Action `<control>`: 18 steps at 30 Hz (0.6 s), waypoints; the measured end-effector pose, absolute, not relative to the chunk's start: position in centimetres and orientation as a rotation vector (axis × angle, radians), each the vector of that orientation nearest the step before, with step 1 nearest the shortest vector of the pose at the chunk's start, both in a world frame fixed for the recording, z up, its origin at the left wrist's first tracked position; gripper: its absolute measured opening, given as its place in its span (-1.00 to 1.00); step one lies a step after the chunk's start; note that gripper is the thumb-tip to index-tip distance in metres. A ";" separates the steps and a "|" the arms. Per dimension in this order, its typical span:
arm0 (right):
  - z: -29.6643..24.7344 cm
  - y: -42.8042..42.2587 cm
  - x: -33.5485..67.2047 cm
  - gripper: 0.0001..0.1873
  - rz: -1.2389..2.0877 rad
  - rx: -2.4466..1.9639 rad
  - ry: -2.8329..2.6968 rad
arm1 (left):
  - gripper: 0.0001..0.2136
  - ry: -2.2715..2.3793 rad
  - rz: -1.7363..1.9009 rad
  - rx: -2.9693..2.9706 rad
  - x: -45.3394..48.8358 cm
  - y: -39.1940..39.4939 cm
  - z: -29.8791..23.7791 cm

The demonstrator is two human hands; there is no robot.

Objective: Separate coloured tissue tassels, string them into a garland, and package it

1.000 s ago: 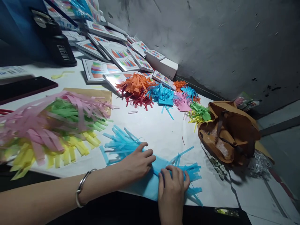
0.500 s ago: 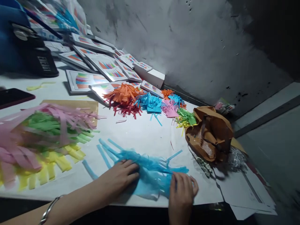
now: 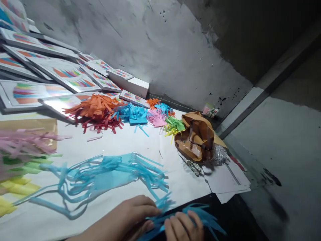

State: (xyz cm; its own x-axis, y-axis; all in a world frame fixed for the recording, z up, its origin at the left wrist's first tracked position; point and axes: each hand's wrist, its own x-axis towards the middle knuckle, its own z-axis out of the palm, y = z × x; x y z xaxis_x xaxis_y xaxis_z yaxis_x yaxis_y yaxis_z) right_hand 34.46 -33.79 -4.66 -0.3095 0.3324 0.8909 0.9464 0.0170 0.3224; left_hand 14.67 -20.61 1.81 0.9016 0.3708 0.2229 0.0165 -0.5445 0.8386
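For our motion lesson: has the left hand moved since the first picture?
Yes: against the brown bag, the left hand has moved rightward and downward in view.

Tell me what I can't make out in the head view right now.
In the head view:
Held blue strips: partly covered by the left hand and right hand, and cut by the bottom edge.
Pink strips: blurred, cut by the left edge.
Brown bag: its depths hidden by folds and shadow.
Small packet: contents too small to identify.

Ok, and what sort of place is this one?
Probably a craft workroom: fringed blue paper lies on a white-topped table, with piled printed boxes and a scuffed grey wall behind.
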 end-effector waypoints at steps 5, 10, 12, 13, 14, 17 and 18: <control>-3.8 -32.8 31.6 -0.77 -1.141 -1.341 -1.653 | -0.53 0.450 0.041 1.540 18.1 -21.0 0.5; -4.8 -33.0 32.7 -0.81 -1.058 -1.282 -1.672 | -0.50 0.521 0.102 1.629 17.3 -20.7 -0.5; -5.4 -32.7 32.9 -0.80 -1.068 -1.276 -1.656 | -0.58 0.605 0.162 1.770 16.8 -21.1 0.2; -5.6 -32.5 32.9 -0.78 -1.071 -1.284 -1.635 | -0.60 0.645 0.167 1.821 16.7 -21.3 0.5; -5.7 -32.4 32.9 -0.76 -1.070 -1.293 -1.615 | -0.62 0.674 0.154 1.856 16.7 -21.5 0.8; -5.8 -32.3 32.9 -0.73 -1.030 -1.312 -1.596 | -0.61 0.667 0.114 1.841 17.1 -21.5 0.8; -5.8 -32.4 32.9 -0.72 -1.006 -1.305 -1.600 | -0.58 0.631 0.103 1.787 17.3 -21.4 0.6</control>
State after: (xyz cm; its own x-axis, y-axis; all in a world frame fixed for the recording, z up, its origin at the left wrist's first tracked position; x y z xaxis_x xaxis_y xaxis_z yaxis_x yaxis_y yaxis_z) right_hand 32.93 -32.36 -5.78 -0.1265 0.3312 0.9350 0.9862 0.1437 0.0825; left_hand 17.35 -21.44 0.56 0.8501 0.4651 -0.2471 0.3620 -0.1752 0.9156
